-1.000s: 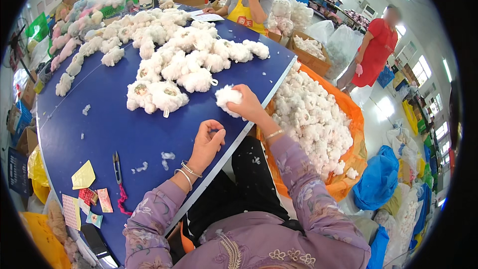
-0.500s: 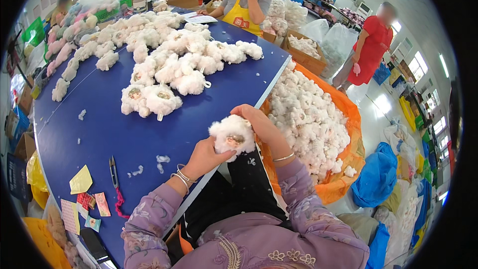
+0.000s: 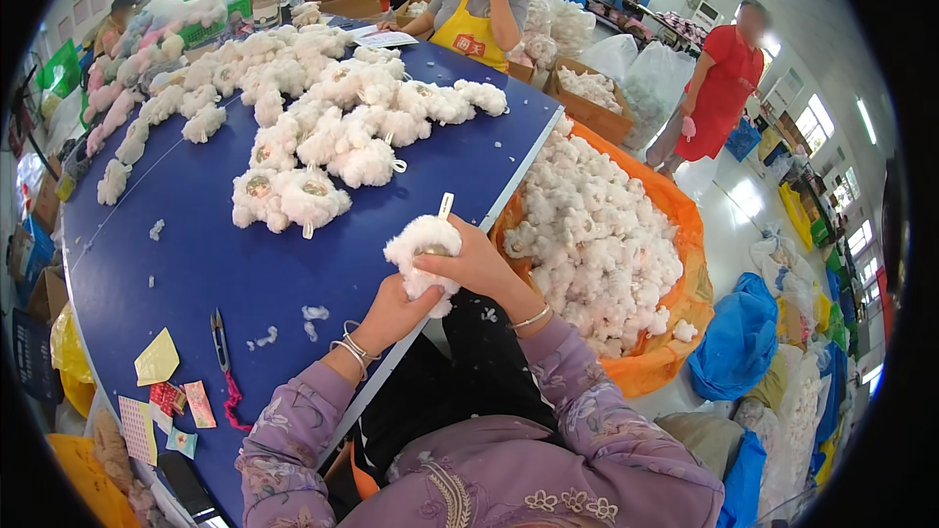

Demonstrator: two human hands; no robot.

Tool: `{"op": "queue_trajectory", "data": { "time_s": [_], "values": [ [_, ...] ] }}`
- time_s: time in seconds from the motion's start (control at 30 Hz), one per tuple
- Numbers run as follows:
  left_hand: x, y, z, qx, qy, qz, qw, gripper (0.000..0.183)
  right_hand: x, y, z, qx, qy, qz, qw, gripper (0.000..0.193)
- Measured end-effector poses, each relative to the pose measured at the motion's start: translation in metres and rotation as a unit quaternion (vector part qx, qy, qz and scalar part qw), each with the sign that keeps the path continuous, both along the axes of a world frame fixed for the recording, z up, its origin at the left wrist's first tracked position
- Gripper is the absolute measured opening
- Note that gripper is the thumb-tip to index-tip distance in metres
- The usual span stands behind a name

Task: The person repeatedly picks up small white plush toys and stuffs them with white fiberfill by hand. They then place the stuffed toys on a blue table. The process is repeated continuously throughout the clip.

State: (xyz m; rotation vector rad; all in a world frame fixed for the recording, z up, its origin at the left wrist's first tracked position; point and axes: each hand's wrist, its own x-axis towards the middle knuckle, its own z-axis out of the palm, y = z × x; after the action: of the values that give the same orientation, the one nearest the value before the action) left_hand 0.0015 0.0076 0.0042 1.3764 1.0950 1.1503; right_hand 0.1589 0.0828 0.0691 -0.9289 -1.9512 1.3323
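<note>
Between my two hands, just above the near edge of the blue table [image 3: 323, 284], is a small white fluffy plush toy [image 3: 416, 244]. My left hand [image 3: 393, 313] grips its lower side, thumb pressed on the fur. My right hand [image 3: 475, 259] holds the other side, with its thumb across the toy's front patch, which is mostly hidden. A white fabric tag [image 3: 446, 205] sticks up from the toy's top. Similar white plush toys [image 3: 311, 198] lie in a heap farther up the table, several with a round printed patch and a loop.
An orange sack [image 3: 690, 284] full of white plush pieces [image 3: 597, 235] stands to the right. Thread snips [image 3: 221, 337] with a pink cord lie at left, near paper pieces [image 3: 157, 357] and fluff scraps [image 3: 313, 318]. A person in a yellow apron [image 3: 469, 34] sits across; another in red [image 3: 724, 93] stands.
The plush toy has been turned in my hands, and its tag now points up. My right thumb has come over the front patch. Both hands have shifted slightly left.
</note>
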Motion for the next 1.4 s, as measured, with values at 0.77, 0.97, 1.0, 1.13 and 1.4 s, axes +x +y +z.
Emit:
{"op": "queue_trajectory", "data": {
  "time_s": [0.77, 0.97, 1.0, 1.13, 1.4],
  "values": [
    [0.000, -0.007, 0.007, -0.019, -0.015, -0.049, 0.998, 0.035, 0.006, -0.004, -0.027, -0.088, 0.139, 0.046, 0.985, 0.046],
    [0.003, -0.008, 0.013, -0.029, -0.021, -0.044, 0.998, 0.039, 0.008, -0.010, -0.020, -0.107, 0.132, 0.040, 0.985, 0.045],
    [0.003, -0.009, 0.015, -0.024, -0.021, -0.043, 0.999, 0.040, 0.009, -0.011, -0.019, -0.106, 0.127, 0.036, 0.986, 0.044],
    [0.004, -0.009, 0.012, -0.001, -0.013, -0.047, 0.999, 0.042, 0.013, -0.012, -0.015, -0.079, 0.112, 0.060, 0.989, 0.041],
    [0.001, -0.005, 0.015, -0.045, -0.007, -0.052, 0.998, 0.032, 0.031, 0.004, -0.002, -0.075, -0.002, 0.073, 0.995, 0.047]
  ]
}}
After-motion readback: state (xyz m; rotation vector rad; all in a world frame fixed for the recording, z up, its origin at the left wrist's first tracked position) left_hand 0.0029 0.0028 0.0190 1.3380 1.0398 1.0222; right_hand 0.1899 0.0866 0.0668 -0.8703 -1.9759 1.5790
